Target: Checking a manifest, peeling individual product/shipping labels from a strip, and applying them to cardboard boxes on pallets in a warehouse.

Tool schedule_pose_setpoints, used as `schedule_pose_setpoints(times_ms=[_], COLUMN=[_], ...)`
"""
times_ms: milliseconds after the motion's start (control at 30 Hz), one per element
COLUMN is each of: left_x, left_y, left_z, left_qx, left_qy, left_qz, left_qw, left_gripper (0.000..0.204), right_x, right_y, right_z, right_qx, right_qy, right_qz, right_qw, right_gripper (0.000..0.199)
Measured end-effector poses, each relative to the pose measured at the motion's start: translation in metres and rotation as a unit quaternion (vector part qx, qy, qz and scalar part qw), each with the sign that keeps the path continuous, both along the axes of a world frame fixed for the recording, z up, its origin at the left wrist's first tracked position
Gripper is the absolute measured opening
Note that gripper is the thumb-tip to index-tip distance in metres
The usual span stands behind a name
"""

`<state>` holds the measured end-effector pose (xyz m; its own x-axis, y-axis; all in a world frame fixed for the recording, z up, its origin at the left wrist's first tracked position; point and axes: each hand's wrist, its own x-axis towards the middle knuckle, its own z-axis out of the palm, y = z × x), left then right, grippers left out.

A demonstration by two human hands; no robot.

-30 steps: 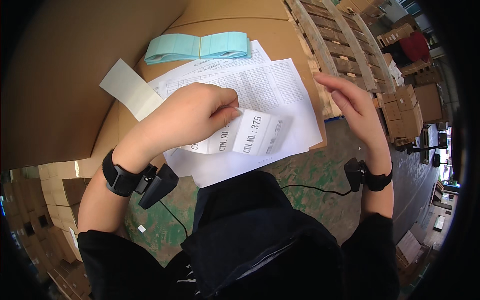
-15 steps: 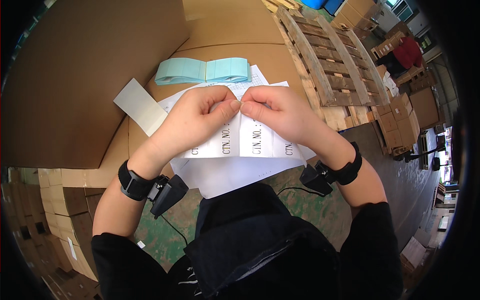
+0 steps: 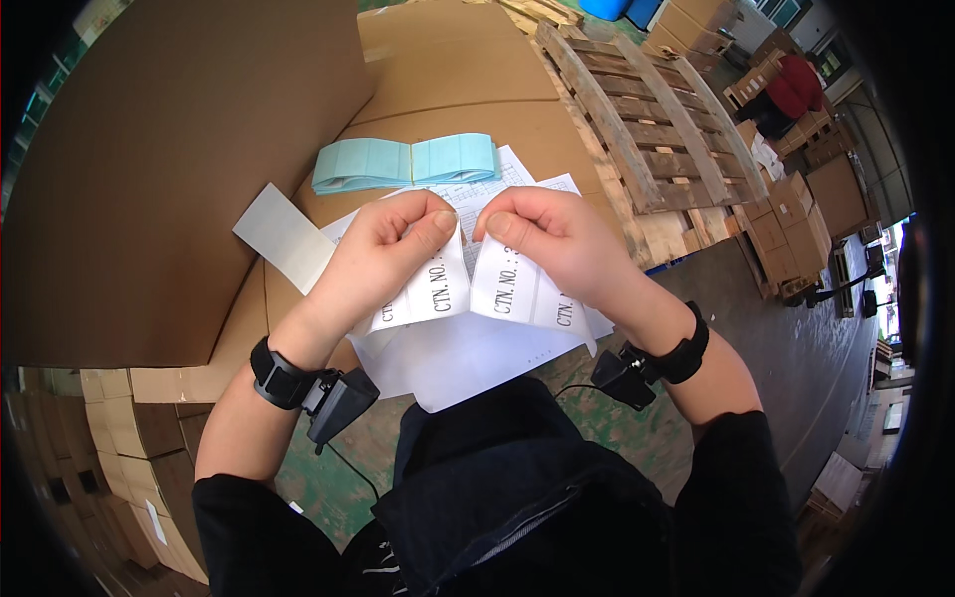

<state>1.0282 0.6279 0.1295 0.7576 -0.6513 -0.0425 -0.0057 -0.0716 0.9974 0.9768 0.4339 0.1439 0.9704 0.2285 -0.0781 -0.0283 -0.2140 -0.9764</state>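
Your bare left hand [image 3: 403,237] partly hides white paper labels [image 3: 423,302]; white paper sheets [image 3: 487,363] obscure part of the brown cardboard's [image 3: 542,144] near edge.

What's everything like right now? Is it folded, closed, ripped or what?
Label strip, parted at the top; can't tell if joined lower down
Left hand, closed, pinching one side of the label strip
Right hand, closed, pinching the other side
Blue strips, folded, bundled with a thin band
Pale strip, unfolded
Paper sheets, spread out, overlapping
Wrist straps, fastened
Wooden pallet, lying flat

Head-worn fisheye, facing down over hands [image 3: 393,239] [image 3: 555,242], near.
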Motion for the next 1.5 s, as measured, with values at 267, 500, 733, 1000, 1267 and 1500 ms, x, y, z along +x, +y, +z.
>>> schedule_pose_setpoints(times_ms=[267,500,733,1000,1267,1500], left_x=[0.022,-0.083,-0.171,-0.280,-0.375,-0.492], left_y=[-0.002,-0.025,-0.199,-0.418,-0.639,-0.907], left_z=[-0.001,0.051,0.030,0.019,-0.014,-0.036], left_qx=[0.152,0.003,-0.002,-0.091,0.005,-0.108], left_qy=[-0.231,-0.353,-0.342,-0.088,-0.121,0.040], left_qz=[0.067,0.044,-0.041,-0.091,-0.232,-0.425], left_qw=[0.959,0.934,0.939,0.988,0.965,0.898], left_gripper=[0.024,0.042,0.039,0.038,0.043,0.036], right_x=[-0.016,-0.061,-0.184,-0.503,-0.602,-0.688], right_y=[-0.042,-0.075,-0.165,-0.358,-0.496,-0.710], right_z=[0.005,0.016,0.021,0.110,0.119,0.064], right_qx=[-0.219,0.139,0.208,-0.119,-0.050,-0.339], right_qy=[-0.125,-0.179,-0.237,-0.412,-0.567,-0.298], right_qz=[-0.171,-0.293,-0.286,-0.296,-0.397,-0.588], right_qw=[0.952,0.929,0.905,0.853,0.720,0.671], right_gripper=[0.022,0.015,0.017,0.006,0.014,0.005])
